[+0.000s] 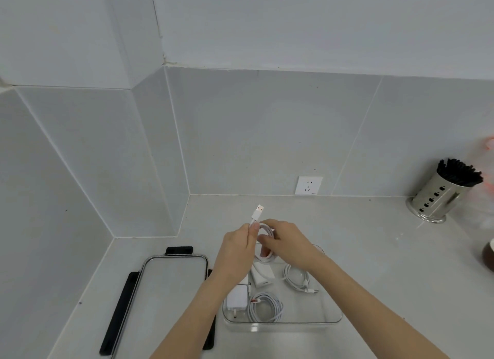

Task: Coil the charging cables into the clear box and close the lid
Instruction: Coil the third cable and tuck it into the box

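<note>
Seen from above, two bare forearms reach forward over a pale grey counter [374, 251] set in a tiled corner. The left hand [238, 247] is raised above the far end of a clear box [331, 320], its thumb and fingers pinching a white charging cable [264, 229] just below the plug [258, 211], which points up and away, its orange tip showing. The right hand [287, 242] sits just beside it, palm down, fingers curled round loops of the same cable; some loops hang below the hands.

Inside the box lie a coiled white cable [266, 306] near the front, a second coiled cable [296, 277] toward the right, and two white chargers [238, 298], one by the left wall and one nearer the middle. The box stands open. Its lid [171, 278], clear with black clasps, lies flat on the counter just left of the box. Against the back wall sit a white wall socket [308, 185] and, far right, a steel holder [438, 198] full of black sticks.
</note>
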